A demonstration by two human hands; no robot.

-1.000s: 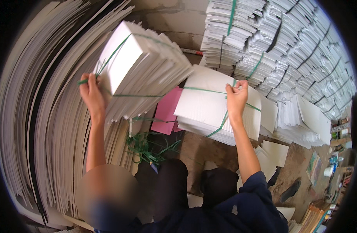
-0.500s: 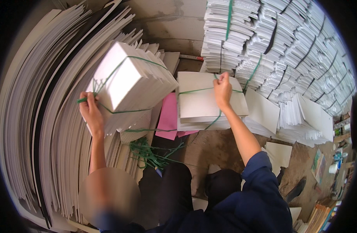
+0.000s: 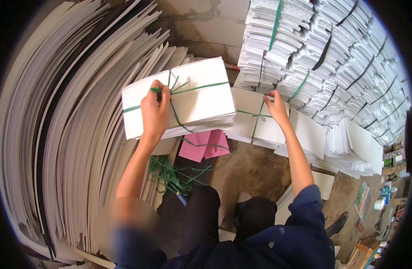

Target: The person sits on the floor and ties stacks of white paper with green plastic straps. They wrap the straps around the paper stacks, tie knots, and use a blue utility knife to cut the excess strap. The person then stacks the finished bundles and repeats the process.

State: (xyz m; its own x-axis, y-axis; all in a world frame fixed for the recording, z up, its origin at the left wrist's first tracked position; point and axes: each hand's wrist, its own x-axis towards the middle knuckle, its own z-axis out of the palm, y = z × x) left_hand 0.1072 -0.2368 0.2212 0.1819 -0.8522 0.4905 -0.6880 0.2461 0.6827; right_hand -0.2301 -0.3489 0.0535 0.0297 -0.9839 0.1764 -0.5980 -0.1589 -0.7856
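My left hand is closed on the green strap tied crosswise around a thick bundle of white sheets. That bundle is tilted and hangs over the stacked sheets on the left. To its right lies a second strapped bundle of white sheets. At the far edge of this bundle, my right hand has its thumb and forefinger close together at its green strap.
Long white sheets stand curved in a stack along the left. Tall strapped piles rise at the back right. Pink sheets, a tangle of green straps and a slim blue-tipped tool lie before my knees.
The left bundle has swung right and turned, its tied face now toward me. The right-hand bundle has shifted right with my right hand, uncovering more of the pink sheets.
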